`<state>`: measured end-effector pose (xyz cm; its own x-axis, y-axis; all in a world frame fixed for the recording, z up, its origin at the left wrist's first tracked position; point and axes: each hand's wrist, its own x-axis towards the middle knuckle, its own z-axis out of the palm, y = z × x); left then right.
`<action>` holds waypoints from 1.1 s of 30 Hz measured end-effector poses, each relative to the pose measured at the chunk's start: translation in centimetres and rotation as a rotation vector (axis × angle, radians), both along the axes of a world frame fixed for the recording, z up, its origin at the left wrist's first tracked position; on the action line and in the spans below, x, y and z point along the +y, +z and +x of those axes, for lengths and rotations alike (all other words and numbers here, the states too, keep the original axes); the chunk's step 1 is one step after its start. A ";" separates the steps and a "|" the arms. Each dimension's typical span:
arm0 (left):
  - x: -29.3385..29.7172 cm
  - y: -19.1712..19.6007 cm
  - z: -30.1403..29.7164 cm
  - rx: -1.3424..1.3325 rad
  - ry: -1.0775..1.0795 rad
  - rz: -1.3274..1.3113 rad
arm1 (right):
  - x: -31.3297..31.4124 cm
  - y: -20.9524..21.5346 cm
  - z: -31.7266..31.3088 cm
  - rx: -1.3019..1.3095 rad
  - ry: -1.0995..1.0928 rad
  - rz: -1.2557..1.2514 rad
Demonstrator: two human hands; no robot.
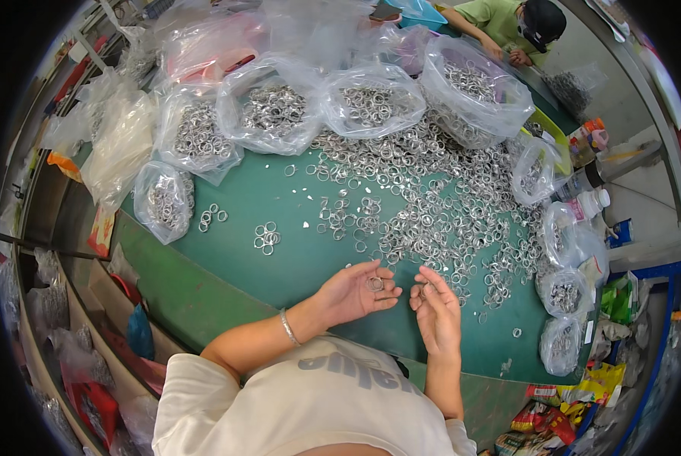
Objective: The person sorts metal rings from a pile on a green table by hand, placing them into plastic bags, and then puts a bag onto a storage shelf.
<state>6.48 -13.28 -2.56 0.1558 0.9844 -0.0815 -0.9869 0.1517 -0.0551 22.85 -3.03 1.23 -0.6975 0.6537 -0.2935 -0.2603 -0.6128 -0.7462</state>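
Observation:
My left hand (pixel 362 293) is turned palm up above the near edge of the green table, its fingers loosely curled. A silvery metal ring (pixel 375 284) lies in it, against the fingers. Close by on the right, my right hand (pixel 438 310) pinches with thumb and fingertips around what looks like another small metal ring, mostly hidden. A wide heap of loose metal rings (pixel 439 228) spreads just beyond both hands. Two small groups of rings (pixel 266 238) sit apart on the left part of the table.
Clear plastic bags full of rings (pixel 276 110) line the far side of the green table (pixel 242 281). Smaller bags (pixel 561 346) stand along the right edge, near a plastic bottle (pixel 590 204). Another person (pixel 500 26) works at the far right. Shelves with bags flank the left.

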 end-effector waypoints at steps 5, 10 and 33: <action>-0.6 0.7 -0.5 0.061 0.029 -0.130 | -0.2 0.0 -0.7 0.028 0.007 -0.172; -2.2 0.8 -0.7 0.238 0.137 -0.363 | -1.0 -0.2 -0.9 -0.066 0.030 -0.058; -7.8 5.3 -4.4 0.155 0.401 -0.081 | -6.0 2.3 -9.7 -0.283 0.339 0.851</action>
